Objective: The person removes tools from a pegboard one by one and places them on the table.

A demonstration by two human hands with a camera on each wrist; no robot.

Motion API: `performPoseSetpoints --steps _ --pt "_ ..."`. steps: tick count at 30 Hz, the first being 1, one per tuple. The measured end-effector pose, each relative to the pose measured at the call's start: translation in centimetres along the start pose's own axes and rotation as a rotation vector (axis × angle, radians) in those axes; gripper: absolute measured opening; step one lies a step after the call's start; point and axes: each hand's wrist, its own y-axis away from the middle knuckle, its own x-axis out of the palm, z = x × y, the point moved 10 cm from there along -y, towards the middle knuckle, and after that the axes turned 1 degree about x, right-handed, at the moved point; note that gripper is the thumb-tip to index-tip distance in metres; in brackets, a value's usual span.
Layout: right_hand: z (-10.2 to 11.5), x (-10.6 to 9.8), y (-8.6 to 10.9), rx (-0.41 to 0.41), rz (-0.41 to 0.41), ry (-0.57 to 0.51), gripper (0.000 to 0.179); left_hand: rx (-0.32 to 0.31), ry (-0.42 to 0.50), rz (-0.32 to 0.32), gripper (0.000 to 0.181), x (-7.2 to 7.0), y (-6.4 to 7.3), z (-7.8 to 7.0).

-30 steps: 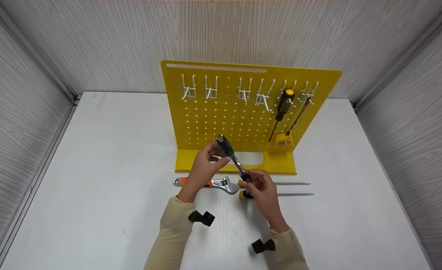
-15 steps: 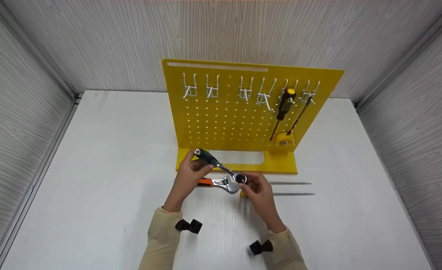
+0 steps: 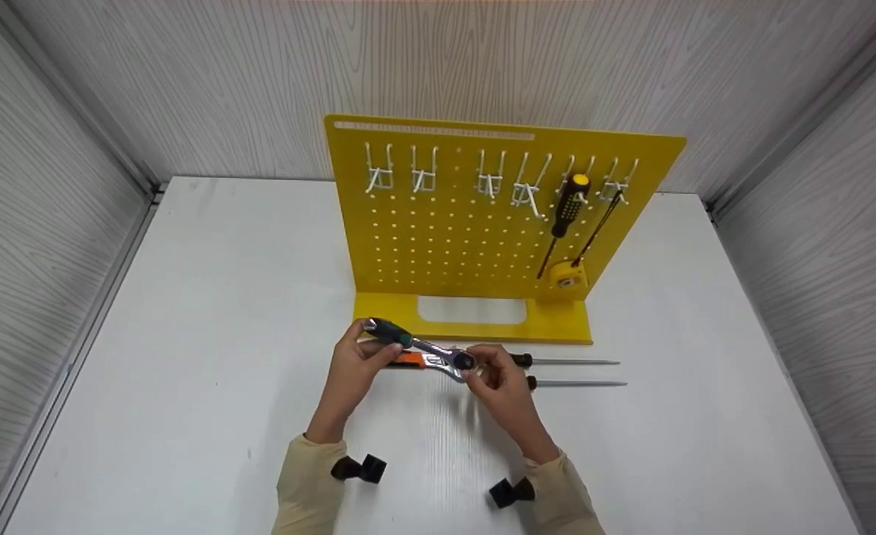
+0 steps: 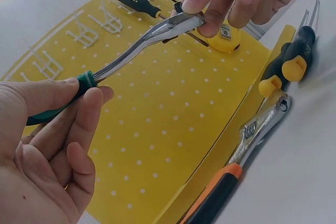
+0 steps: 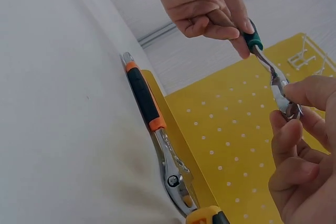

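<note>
A ratchet wrench [image 3: 432, 348] with a green and black handle is held level between both hands, above the table. My left hand [image 3: 348, 371] pinches its handle between thumb and fingers. At the shiny head end, my right hand [image 3: 508, 390] pinches the ratchet with thumb and fingertips, as the right wrist view shows closely. Beneath the ratchet lies an adjustable wrench [image 4: 231, 174] with an orange and black handle, partly hidden in the head view. Two screwdrivers [image 4: 302, 51] with black and yellow handles lie to its right; the right hand covers their handle ends in the head view.
Behind the hands stands a yellow pegboard [image 3: 438, 245] with white hooks [image 3: 423, 177] along its top. From its right hooks hang a black screwdriver [image 3: 571, 208] and a yellow tape measure [image 3: 568, 276]. The white table [image 3: 222, 297] extends around it, with walls at the back and sides.
Both hands have come lower and nearer, the left hand also shifting left. The ratchet has swung from steeply tilted to nearly level, its handle end now at the left.
</note>
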Motion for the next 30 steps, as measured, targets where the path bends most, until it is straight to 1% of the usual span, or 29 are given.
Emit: performPoseSetpoints --steps 3,5,9,12,17,20,23,30 --pt "-0.5 0.5 0.1 0.033 0.014 0.002 0.030 -0.006 -0.039 -0.042 0.035 -0.6 0.4 0.4" --pt "-0.8 0.8 0.1 0.059 0.021 -0.012 0.031 -0.021 -0.043 -0.059 0.035 -0.8 0.7 0.8" --pt "-1.1 1.3 0.2 0.101 0.033 -0.044 0.034 -0.042 0.000 -0.078 0.040 -1.2 1.2 1.6" --pt "-0.9 1.6 0.4 0.092 0.038 -0.028 0.036 -0.029 0.000 -0.097 0.045 -1.6 1.4 1.8" --pt "-1.0 2.1 0.5 0.067 0.052 0.040 0.035 -0.011 -0.058 -0.110 0.051 -2.5 1.8 2.1" --pt "-1.2 2.6 0.5 0.054 0.071 0.069 0.033 -0.027 -0.076 -0.115 0.052 -3.2 2.1 2.7" --pt "-1.4 3.1 0.6 0.049 0.092 0.072 0.033 -0.049 -0.092 -0.116 0.052 -3.8 2.3 3.3" --pt "-2.1 3.9 0.7 0.098 0.127 0.091 0.036 -0.081 -0.175 -0.130 0.043 -4.9 2.4 4.1"
